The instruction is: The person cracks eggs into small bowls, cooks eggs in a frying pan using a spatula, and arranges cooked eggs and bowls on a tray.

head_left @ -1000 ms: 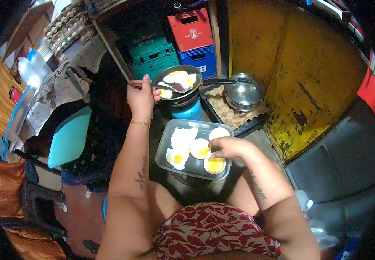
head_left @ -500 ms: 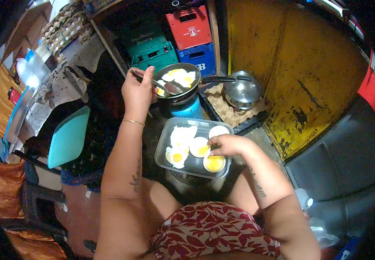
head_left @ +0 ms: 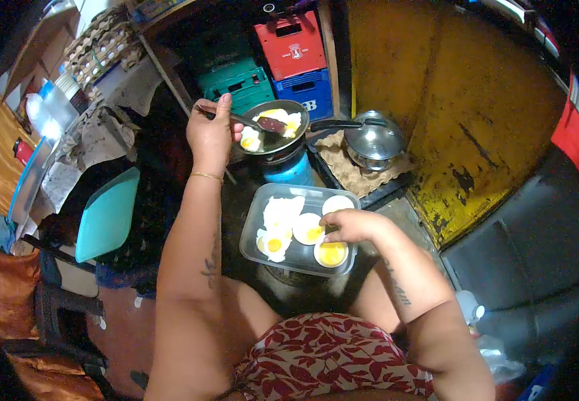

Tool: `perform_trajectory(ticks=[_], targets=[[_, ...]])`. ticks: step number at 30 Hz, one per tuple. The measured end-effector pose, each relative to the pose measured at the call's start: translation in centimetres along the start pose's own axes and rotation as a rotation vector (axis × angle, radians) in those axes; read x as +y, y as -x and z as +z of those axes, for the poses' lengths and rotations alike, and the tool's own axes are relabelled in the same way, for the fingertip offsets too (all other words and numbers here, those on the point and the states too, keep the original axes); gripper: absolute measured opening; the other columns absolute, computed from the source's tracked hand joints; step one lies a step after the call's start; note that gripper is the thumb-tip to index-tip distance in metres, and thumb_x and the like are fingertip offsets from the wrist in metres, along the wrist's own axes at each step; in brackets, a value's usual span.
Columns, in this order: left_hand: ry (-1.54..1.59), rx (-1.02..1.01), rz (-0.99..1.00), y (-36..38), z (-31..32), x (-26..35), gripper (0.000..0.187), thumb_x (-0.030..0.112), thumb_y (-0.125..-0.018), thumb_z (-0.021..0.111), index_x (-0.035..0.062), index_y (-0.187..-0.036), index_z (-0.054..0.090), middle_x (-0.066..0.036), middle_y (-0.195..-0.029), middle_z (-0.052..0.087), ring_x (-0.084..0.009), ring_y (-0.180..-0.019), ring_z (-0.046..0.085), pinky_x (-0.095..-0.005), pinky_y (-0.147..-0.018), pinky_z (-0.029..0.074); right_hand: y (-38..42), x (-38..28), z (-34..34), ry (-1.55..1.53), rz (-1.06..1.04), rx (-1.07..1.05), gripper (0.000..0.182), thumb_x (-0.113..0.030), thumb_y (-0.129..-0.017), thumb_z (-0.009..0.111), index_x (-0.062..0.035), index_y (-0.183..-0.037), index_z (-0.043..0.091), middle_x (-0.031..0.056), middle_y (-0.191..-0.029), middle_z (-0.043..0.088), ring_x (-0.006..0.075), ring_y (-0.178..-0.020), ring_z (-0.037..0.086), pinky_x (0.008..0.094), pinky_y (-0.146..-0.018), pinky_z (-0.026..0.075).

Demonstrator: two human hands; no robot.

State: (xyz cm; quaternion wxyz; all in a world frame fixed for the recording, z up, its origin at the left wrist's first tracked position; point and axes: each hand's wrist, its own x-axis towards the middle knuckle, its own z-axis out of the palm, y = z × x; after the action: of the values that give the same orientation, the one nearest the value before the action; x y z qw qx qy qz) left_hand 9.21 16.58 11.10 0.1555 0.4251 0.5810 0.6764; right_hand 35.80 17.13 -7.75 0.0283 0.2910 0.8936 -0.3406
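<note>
The fried eggs [head_left: 272, 127] lie in the pan [head_left: 274, 125] on the small blue stove [head_left: 291, 168], at the far side of the work place. The left hand [head_left: 210, 132] is closed around the handle of a spatula [head_left: 262, 123], and its blade rests over the eggs. To lift one well, I think the blade should go flat under the white, low and slow, so the yolk does not break. Just before the stove stands a clear tray [head_left: 257, 217] with finished eggs. The right hand [head_left: 349, 226] rests on its right part, fingers bent together and touching an egg; if it pinches it, I cannot tell. A lidded pot [head_left: 374, 142] sits right of the pan
</note>
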Motion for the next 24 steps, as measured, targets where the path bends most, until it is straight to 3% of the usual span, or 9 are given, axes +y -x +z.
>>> perform_trajectory(ticks=[7, 15, 24], targets=[[-0.205, -0.083, -0.009, 0.6, -1.0, 1.6, 0.033, 0.032, -0.091, 0.069, 0.0052, -0.089, 0.050, -0.005, -0.066, 0.056, -0.0135, -0.047, 0.057, -0.0267, -0.038, 0.046, 0.2, 0.7, 0.1, -0.006, -0.002, 0.008, 0.057, -0.040, -0.082, 0.071, -0.0085, -0.127, 0.058, 0.0204, -0.114, 0.066, 0.0367, -0.107, 0.062, 0.0405, -0.094, 0.048], [-0.042, -0.058, -0.040, 0.6, 0.4, 0.4, 0.033, 0.032, -0.090, 0.069, 0.0064, -0.085, 0.048, -0.004, -0.067, 0.056, -0.0132, -0.048, 0.058, -0.0267, -0.039, 0.047, 0.2, -0.4, -0.4, -0.012, -0.009, -0.008, 0.057, -0.040, -0.083, 0.071, -0.0080, -0.127, 0.058, 0.0208, -0.114, 0.066, 0.0361, -0.107, 0.062, 0.0409, -0.093, 0.048], [-0.259, -0.129, 0.031, 1.2, -0.9, 1.9, 0.035, 0.031, -0.091, 0.070, 0.0047, -0.080, 0.049, -0.005, -0.066, 0.055, -0.0133, -0.048, 0.058, -0.0266, -0.038, 0.042, -0.2, 0.9, 0.4, -0.013, -0.029, 0.008, 0.058, -0.040, -0.082, 0.072, -0.0068, -0.127, 0.058, 0.0208, -0.114, 0.066, 0.0358, -0.107, 0.062, 0.0403, -0.094, 0.048]])
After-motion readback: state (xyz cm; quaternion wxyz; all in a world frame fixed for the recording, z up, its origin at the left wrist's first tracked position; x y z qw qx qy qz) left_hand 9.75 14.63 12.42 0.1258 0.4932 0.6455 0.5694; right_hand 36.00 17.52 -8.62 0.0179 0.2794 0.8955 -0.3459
